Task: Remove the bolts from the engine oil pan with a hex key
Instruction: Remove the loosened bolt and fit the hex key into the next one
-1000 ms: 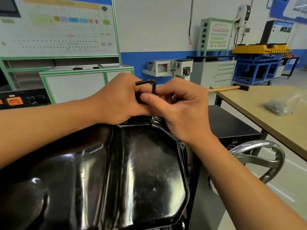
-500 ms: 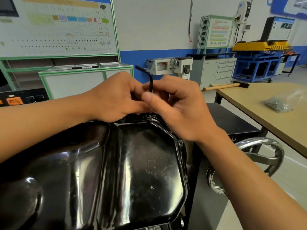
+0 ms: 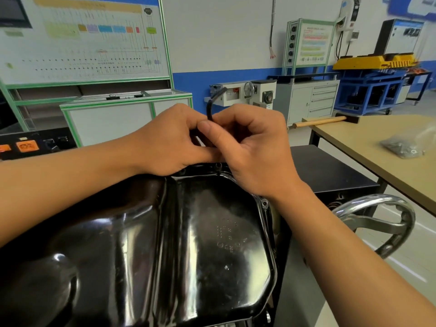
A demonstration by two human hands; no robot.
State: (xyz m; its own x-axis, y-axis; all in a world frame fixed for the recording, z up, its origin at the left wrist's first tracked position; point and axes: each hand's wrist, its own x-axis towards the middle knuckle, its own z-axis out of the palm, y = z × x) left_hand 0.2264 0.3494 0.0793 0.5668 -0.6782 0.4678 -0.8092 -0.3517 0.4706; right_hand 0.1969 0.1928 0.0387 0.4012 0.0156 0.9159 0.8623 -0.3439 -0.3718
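The hex key (image 3: 209, 109) stands upright at the far rim of the black oil pan (image 3: 212, 232). Its bent top arm has swung round to point away and right, suggesting the hidden bolt is unscrewing. The left hand (image 3: 169, 140) and right hand (image 3: 250, 147) both pinch its shaft with curled fingers.

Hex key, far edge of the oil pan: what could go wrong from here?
1. The left hand and right hand both pinch the hex key, and its tip and the bolt are hidden behind them. If the tip is not fully seated, it could slip and round the socket.
2. Both hands sit right above the oil pan flange, so a sudden slip might drive the knuckles into that metal edge.
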